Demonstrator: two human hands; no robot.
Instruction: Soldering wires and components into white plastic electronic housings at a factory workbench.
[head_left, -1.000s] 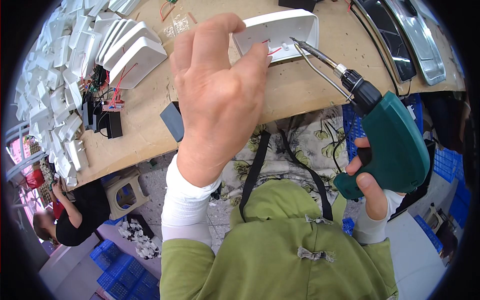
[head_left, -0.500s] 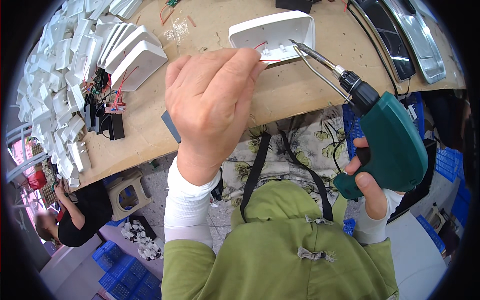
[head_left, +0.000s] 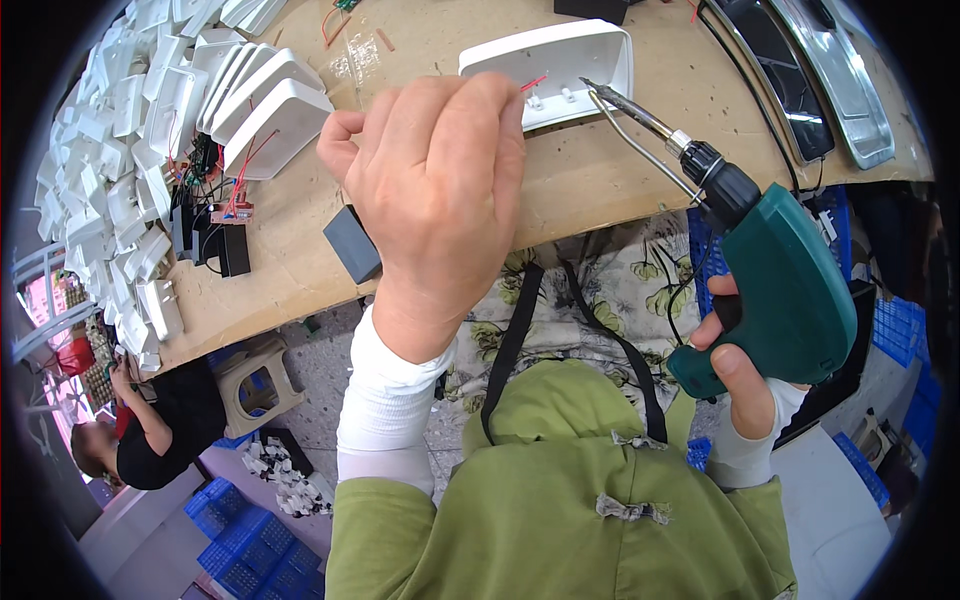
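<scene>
My right hand (head_left: 745, 385) is wrapped round the grip of a green soldering gun (head_left: 790, 285). Its pointed tip and the curved metal feed tube beside it reach over the near edge of a white plastic housing (head_left: 545, 55). My left hand (head_left: 435, 190) hangs over the bench at the housing's left end, fingers curled together and the back of the hand toward me. Red wire (head_left: 535, 83) inside the housing shows right beside its fingers. The fingertips are hidden, so what they pinch cannot be made out. A dark grey block (head_left: 352, 245) lies by my left wrist.
A big heap of white housings (head_left: 120, 160) covers the bench's left side. Beside it lie a red circuit board (head_left: 232, 213) and black boxes (head_left: 233, 250) with wires. Dark glossy panels (head_left: 775, 75) lie at the right. A person (head_left: 160, 430) sits at lower left.
My left hand has shifted slightly up and right, uncovering more of the grey block. The red wire strands now show closer together and higher. The soldering gun has barely moved.
</scene>
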